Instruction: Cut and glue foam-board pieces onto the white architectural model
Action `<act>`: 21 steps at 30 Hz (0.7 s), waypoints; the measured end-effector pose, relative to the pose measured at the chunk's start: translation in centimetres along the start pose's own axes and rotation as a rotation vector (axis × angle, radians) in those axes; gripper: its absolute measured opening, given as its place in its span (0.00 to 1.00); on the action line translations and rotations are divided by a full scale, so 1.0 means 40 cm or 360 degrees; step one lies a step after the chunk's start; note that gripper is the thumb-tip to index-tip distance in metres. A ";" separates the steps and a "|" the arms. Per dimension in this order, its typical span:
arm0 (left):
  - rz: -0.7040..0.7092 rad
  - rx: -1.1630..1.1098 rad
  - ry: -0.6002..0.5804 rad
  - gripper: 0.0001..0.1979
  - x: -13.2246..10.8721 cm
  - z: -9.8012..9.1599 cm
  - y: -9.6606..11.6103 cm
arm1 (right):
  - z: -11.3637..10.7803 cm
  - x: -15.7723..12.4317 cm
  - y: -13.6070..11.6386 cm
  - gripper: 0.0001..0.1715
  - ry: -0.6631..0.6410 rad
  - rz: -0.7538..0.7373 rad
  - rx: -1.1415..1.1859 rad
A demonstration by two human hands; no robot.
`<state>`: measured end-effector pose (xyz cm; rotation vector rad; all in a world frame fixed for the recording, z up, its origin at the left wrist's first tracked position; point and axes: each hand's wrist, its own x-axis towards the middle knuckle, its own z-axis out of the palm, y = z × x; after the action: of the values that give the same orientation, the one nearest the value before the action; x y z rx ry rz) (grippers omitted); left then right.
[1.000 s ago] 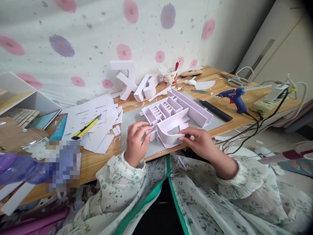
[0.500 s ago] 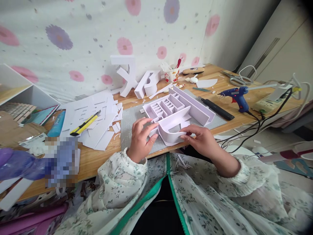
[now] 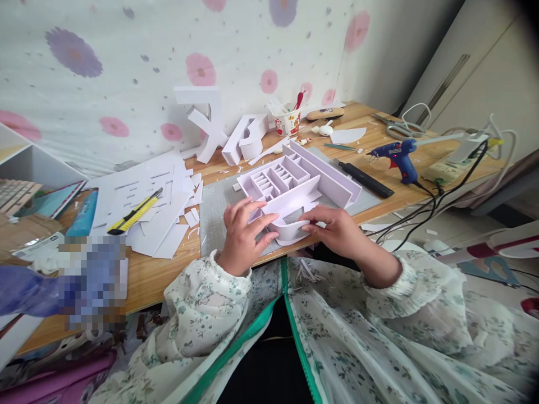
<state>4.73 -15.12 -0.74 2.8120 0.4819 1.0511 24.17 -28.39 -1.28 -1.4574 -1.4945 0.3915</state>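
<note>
Foam-board model [image 3: 295, 179]: set on the surface [image 3: 177, 269], just beyond both grips, with inner partitions already fitted. Curved strip [image 3: 289, 231]: pinched at its ends by left grip [image 3: 242, 235] and right grip [image 3: 337, 230], pressed to the model's near edge, not yet released. Glue gun [image 3: 400, 158]: laid aside, well beyond the right grip.

Near corner of foam model [image 3: 295, 185] beneath left hand [image 3: 242, 238]; unreadable pixelated patch [image 3: 91, 280] far left.

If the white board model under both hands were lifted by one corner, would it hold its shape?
Probably light: the white board model is thin-walled and hollow. Likely stiff overall, since many inner partitions brace it. The curved strip between the left hand and right hand looks crushable.
</note>
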 end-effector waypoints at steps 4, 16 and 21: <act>0.0025 0.0008 0.0024 0.08 0.007 0.003 0.009 | -0.008 0.008 0.004 0.09 -0.0039 -0.0046 -0.0013; 0.0035 -0.0055 -0.0102 0.09 0.013 0.006 0.013 | -0.014 0.011 0.014 0.11 -0.0136 -0.0032 -0.0006; 0.0036 -0.0053 -0.0149 0.09 0.016 0.003 0.014 | -0.013 0.009 0.015 0.10 -0.0152 -0.0029 0.0014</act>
<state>5.41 -15.42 -0.30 2.8282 0.4199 0.9175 25.00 -28.14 -1.33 -1.4346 -1.5789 0.4616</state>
